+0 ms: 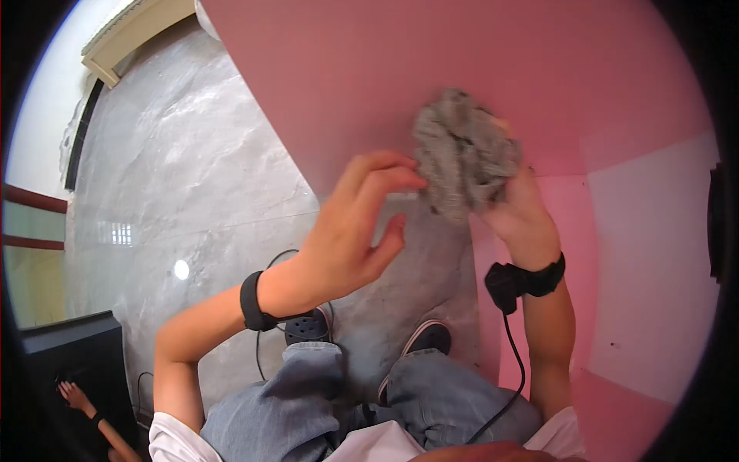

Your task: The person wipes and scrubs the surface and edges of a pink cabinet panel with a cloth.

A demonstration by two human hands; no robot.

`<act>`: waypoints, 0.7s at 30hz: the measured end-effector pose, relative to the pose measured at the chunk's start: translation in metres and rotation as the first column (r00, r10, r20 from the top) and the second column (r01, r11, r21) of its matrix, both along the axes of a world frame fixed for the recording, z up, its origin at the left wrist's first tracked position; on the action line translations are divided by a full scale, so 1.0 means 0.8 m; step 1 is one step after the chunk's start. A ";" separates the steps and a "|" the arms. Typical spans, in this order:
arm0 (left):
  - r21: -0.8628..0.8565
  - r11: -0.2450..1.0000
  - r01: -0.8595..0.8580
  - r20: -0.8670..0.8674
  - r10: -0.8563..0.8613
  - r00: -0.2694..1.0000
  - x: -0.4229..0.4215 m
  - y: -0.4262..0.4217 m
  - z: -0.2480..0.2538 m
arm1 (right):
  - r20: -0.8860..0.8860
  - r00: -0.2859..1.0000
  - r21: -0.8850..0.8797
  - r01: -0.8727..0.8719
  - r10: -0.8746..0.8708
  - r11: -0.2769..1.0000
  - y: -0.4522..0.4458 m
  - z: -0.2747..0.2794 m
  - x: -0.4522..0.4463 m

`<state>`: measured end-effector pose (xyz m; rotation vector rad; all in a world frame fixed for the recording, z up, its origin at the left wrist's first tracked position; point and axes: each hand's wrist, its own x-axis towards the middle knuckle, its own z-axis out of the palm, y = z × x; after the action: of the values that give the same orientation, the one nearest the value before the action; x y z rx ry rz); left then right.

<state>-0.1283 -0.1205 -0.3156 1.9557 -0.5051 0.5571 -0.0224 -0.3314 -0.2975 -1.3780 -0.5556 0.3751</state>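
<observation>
A crumpled grey cloth (466,154) is bunched up in my right hand (523,219), whose fingers are mostly hidden behind it. The cloth is held up in front of a pink panel (346,69). My left hand (346,223) stands just left of the cloth, its thumb and fingers apart and curved toward it. Its fingertips come close to the cloth's left edge; whether they touch it I cannot tell. Both wrists wear black bands, and a cable runs down from the right one.
Pink and white panels (647,262) rise at the right. Below are grey flooring (185,154) and my dark shoes (427,337). At the lower left, another person's hand (75,395) rests on a dark surface (77,346). A thin cable (260,350) loops near my left shoe.
</observation>
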 end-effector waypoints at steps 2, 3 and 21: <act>-0.019 0.997 0.072 -0.022 -0.073 0.997 0.007 -0.015 -0.019 | 0.157 0.984 -0.070 0.098 -0.086 0.993 -0.043 -0.002 -0.007; -0.019 0.992 0.128 -0.047 -0.128 0.991 0.011 -0.023 -0.026 | 0.156 0.977 -0.109 0.161 -0.143 0.981 -0.063 -0.001 -0.008; -0.120 0.985 0.121 -0.170 -0.140 0.975 0.021 -0.052 -0.067 | -0.687 0.649 -0.097 0.363 -0.326 0.927 -0.062 -0.001 -0.024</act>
<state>-0.1114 -0.1620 -0.3688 1.8325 -0.4767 0.3164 -0.0412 -0.3807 -0.2982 -1.1443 0.3334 0.5245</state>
